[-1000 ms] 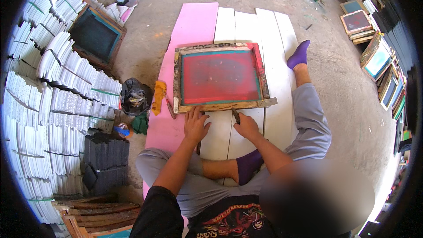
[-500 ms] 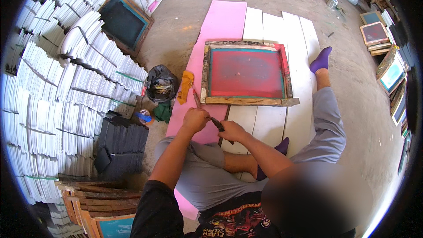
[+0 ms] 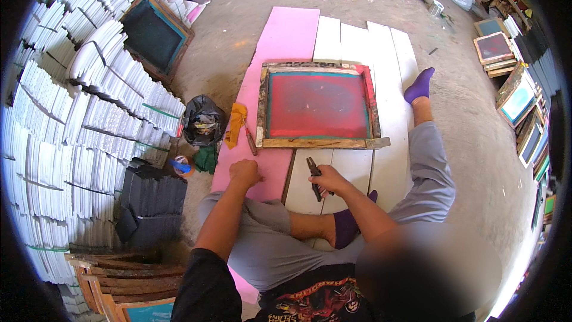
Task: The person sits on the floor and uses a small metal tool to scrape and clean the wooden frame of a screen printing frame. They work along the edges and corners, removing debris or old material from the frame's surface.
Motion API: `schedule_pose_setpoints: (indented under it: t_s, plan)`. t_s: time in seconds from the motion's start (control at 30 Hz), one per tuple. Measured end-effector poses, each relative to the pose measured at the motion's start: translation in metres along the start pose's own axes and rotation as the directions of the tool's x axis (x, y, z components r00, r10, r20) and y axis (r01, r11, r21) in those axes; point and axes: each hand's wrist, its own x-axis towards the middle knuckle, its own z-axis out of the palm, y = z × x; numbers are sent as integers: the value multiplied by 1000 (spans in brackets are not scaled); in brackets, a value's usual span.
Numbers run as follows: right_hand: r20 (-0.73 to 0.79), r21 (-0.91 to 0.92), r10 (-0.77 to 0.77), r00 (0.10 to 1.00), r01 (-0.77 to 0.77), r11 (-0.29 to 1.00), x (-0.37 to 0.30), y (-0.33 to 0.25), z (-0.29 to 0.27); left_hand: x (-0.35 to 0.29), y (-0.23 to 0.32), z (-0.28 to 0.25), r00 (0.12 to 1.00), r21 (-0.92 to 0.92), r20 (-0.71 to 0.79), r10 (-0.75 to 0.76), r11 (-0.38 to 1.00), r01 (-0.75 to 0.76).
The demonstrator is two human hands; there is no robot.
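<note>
My right hand grips dark-handled pliers, held over the white boards with the jaws pointing away from me. To its left, my left hand is closed in a fist above the pink board; whatever may be inside its fingers is hidden. Just beyond both hands lies a wooden screen-printing frame with red-stained mesh and a teal border. A thin red-handled tool rests on the pink board by the frame's left corner, beside an orange cloth.
A black plastic bag, a green cloth and a tape roll sit left of the boards. Stacked white sheets rise at the left. Wooden frames lean at the right. My legs flank the white boards.
My hands have separated: the right one drew back to the right with the pliers, which now tilt upward. My left hand shifted nearer me, apart from the pliers. The view shifted slightly.
</note>
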Motion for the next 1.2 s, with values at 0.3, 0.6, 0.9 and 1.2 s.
schedule_pose_setpoints:
  t_s: [0.3,0.6,0.9,1.2]
  plan:
    - [-240,-105,44,970,-71,992,-19,-5,-57,31,61,19,800,-57,-495,340,906,-420]
    - [-258,-346,36,965,-127,929,-5,-13,-76,41,99,32,640,-39,-696,327,872,-488]
    - [-261,-263,139,955,-209,942,-12,-40,-68,55,94,50,751,-89,-581,315,892,-442]
    - [-216,-106,245,945,-272,956,-3,-62,-66,51,101,49,762,-186,-602,237,887,-423]
